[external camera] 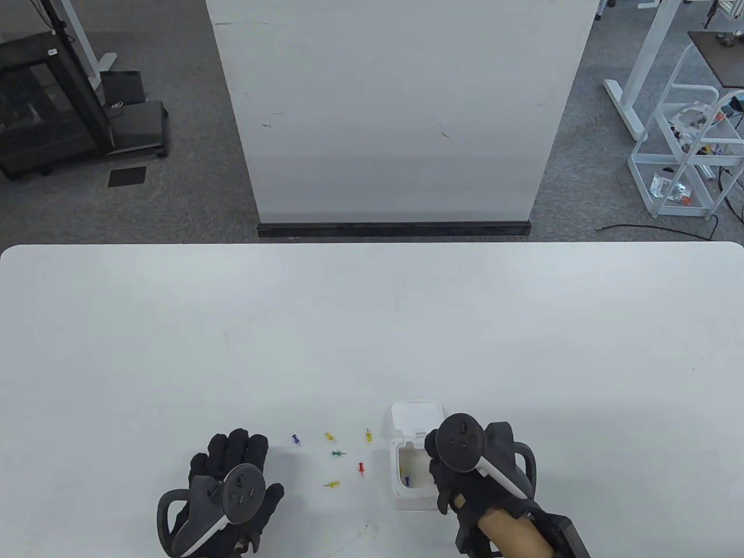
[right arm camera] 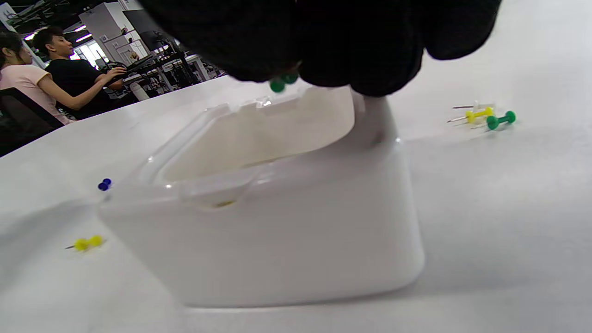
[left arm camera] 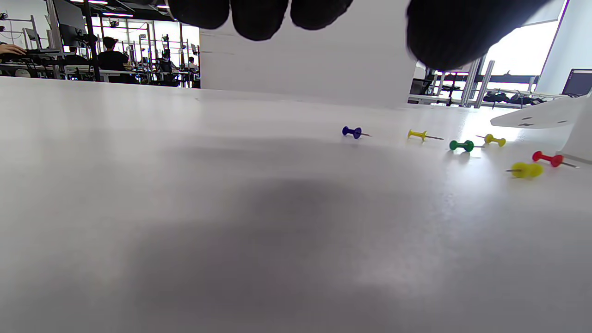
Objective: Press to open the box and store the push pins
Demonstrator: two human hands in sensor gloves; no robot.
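A small white box [external camera: 414,485] sits open, lid [external camera: 414,417] tipped back, directly under the right hand [external camera: 465,465], one blue pin [external camera: 407,480] inside. Six push pins (blue [external camera: 296,439], green [external camera: 337,453], red [external camera: 361,468], three yellow [external camera: 331,436]) lie scattered between both hands.

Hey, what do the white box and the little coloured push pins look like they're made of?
The white box looks like moulded plastic, slightly translucent and glossy: its rounded edges catch highlights and light glows through the walls. The push pins, like the red one, appear to have shiny plastic heads in solid colours, with thin grey shafts that are probably metal, though they are too small to be certain.
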